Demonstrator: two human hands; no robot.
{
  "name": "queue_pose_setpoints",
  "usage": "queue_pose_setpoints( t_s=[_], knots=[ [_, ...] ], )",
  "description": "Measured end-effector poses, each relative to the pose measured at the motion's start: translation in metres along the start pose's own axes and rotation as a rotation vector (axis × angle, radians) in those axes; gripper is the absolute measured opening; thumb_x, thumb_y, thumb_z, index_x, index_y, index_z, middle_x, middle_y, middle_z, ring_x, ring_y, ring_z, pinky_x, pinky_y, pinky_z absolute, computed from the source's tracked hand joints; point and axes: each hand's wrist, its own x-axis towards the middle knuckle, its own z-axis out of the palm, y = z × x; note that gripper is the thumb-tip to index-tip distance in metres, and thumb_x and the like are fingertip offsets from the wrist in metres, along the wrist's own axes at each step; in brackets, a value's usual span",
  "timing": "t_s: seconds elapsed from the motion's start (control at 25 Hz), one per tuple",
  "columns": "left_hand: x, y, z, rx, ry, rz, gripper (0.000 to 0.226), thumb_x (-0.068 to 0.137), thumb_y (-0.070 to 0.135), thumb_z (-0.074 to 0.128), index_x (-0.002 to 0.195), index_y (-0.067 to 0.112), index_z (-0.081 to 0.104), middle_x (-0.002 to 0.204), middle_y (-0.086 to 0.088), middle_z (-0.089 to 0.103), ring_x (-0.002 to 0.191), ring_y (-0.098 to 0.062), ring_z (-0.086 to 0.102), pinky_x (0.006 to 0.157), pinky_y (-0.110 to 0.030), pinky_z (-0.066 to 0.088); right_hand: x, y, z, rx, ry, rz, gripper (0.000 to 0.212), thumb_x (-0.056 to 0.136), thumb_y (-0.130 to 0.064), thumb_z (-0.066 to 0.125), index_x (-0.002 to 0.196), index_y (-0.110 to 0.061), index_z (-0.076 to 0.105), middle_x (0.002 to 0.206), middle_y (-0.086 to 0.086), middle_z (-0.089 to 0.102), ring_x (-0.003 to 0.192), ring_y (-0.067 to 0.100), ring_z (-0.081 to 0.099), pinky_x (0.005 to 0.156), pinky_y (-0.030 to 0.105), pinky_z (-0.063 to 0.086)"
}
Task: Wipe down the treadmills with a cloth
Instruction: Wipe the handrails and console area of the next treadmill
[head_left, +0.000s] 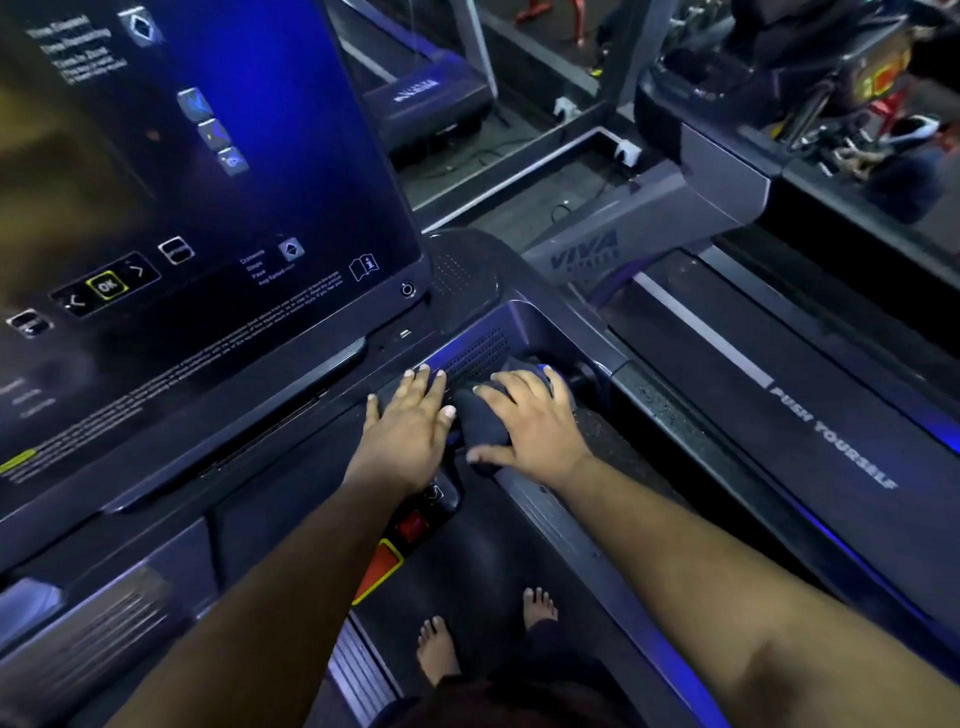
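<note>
I stand barefoot on a dark treadmill whose console (291, 395) fills the left of the view, its big touchscreen (208, 171) lit blue. A dark cloth (480, 415) lies bunched on the console's right corner, by a perforated speaker grille. My right hand (524, 421) lies over the cloth with fingers spread, pressing it onto the surface. My left hand (410, 415) rests flat beside it on the console ledge, fingers straight, touching the cloth's left edge.
A red and yellow safety key tab (387, 556) sits below the console. The neighbouring treadmill's belt (779, 405), printed "PUSH YOURSELF", runs along the right. Power sockets (626, 150) and cables lie on the floor ahead. My bare feet (483, 639) are on the belt.
</note>
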Motion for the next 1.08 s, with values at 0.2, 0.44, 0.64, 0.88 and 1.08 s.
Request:
queue_pose_setpoints(
  t_s=[0.2,0.44,0.64,0.88,1.08],
  knots=[
    [-0.002,0.003,0.002,0.028,0.045,-0.025,0.056,0.106,0.044,0.024,0.158,0.025,0.018,0.167,0.004,0.007,0.153,-0.011,-0.003,0.122,-0.055,-0.003,0.004,0.027,0.003,-0.100,-0.032,-0.049,0.088,0.072,-0.045,0.078,0.149,-0.032,0.036,0.149,0.006,0.047,0.135,0.027,0.046,0.113,0.059,0.030],
    [-0.035,0.022,0.013,0.294,0.262,-0.036,0.065,0.101,0.055,0.024,0.156,0.019,0.026,0.167,-0.001,0.010,0.154,-0.016,-0.001,0.117,-0.056,-0.015,-0.045,0.031,-0.024,-0.039,-0.148,-0.079,0.071,0.098,-0.005,0.041,0.158,-0.026,0.010,0.167,0.007,0.009,0.153,0.029,0.013,0.119,0.049,0.028],
    [-0.081,0.064,0.044,0.083,0.324,0.060,0.083,0.093,0.072,0.016,0.147,0.016,0.045,0.159,-0.007,0.036,0.149,-0.024,0.027,0.123,-0.049,0.012,-0.109,0.043,-0.049,-0.050,-0.232,-0.111,0.058,0.103,-0.011,0.035,0.154,-0.036,0.026,0.166,-0.001,0.014,0.152,0.024,0.018,0.120,0.049,0.023],
    [-0.118,0.153,0.076,-1.003,-0.100,-0.016,0.060,0.092,0.064,0.048,0.126,0.017,0.065,0.124,0.006,0.066,0.121,-0.013,0.060,0.102,-0.028,0.044,-0.221,0.023,-0.057,0.002,0.133,0.091,0.061,0.087,-0.017,0.048,0.145,-0.036,0.045,0.155,-0.002,0.042,0.139,0.024,0.045,0.105,0.054,0.044],
    [-0.153,0.216,0.097,-1.430,-0.272,0.029,0.026,0.099,0.015,0.057,0.119,0.000,0.065,0.112,-0.017,0.073,0.098,-0.026,0.070,0.081,-0.030,0.058,-0.319,0.034,-0.052,0.086,0.156,0.187,0.077,0.082,-0.018,0.067,0.150,-0.035,0.037,0.161,-0.003,0.031,0.146,0.024,0.033,0.114,0.055,0.032]
  ],
)
